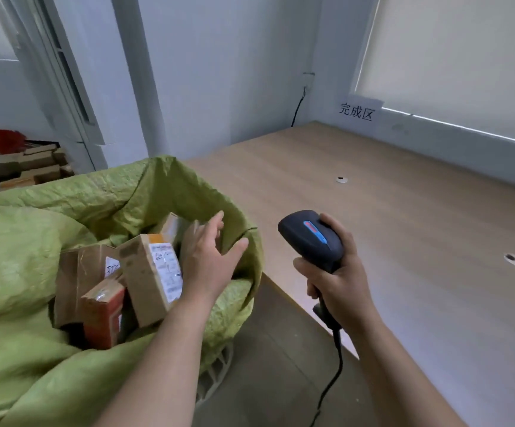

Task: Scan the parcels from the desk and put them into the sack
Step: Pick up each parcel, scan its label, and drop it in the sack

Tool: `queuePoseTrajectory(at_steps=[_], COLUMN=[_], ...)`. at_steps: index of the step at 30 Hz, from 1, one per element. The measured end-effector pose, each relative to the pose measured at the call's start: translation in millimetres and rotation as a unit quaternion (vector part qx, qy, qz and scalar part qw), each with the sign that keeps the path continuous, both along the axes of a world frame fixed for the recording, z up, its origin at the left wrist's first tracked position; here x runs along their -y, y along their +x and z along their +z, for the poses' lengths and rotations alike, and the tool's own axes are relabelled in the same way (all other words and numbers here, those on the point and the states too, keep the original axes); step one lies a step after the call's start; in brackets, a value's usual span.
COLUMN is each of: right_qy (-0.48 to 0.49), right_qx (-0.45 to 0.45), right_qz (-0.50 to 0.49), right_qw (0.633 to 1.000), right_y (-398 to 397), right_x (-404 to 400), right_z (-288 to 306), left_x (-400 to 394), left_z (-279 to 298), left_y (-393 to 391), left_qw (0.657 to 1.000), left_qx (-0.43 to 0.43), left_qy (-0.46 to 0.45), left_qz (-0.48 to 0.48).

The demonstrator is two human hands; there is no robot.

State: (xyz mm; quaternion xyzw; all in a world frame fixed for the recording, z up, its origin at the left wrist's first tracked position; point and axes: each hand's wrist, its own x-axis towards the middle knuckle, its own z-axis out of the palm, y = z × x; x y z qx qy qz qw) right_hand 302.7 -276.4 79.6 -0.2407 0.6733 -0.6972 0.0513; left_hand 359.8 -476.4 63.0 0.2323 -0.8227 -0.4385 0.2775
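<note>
Your left hand (208, 260), fingers spread and holding nothing, hovers over boxes (148, 282) in the sack (19, 241); right hand (339, 285) grips the scanner (311, 238).

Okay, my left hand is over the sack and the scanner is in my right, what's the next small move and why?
Probably draw the left hand back out of the green sack and turn toward the desk for another parcel. The hand is open above the boxes in the sack and holds nothing, while the right hand grips the scanner. No parcel shows on the visible part of the desk.
</note>
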Motion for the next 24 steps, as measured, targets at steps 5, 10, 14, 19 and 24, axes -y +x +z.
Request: queuePoseTrajectory(at_steps=[5, 10, 14, 19, 24], right_qy=[-0.004, -0.026, -0.040, -0.043, -0.039], right_qx=[0.016, 0.014, 0.004, -0.005, -0.015], right_qz=[-0.071, -0.141, -0.202, -0.283, -0.378], right_qw=[0.997, 0.990, 0.978, 0.958, 0.925], right_y=[-3.2, -0.7, 9.0, 34.4, 63.3], right_x=[-62.2, -130.9, -189.5, -268.3, -351.2], right_z=[3.4, 10.2, 14.5, 13.2, 7.2], left_x=[-61.7, -128.7, -191.2, -282.0, -381.2], left_z=[9.3, 20.6, 26.6, 27.9, 22.6], left_y=[-36.0, -61.0, -77.2, -87.5, -88.9], left_qw=[0.996, 0.983, 0.968, 0.944, 0.908], left_qx=[0.005, 0.007, 0.001, -0.005, -0.015], left_qy=[-0.031, -0.070, -0.094, -0.115, -0.121], left_qz=[-0.087, -0.169, -0.231, -0.310, -0.401])
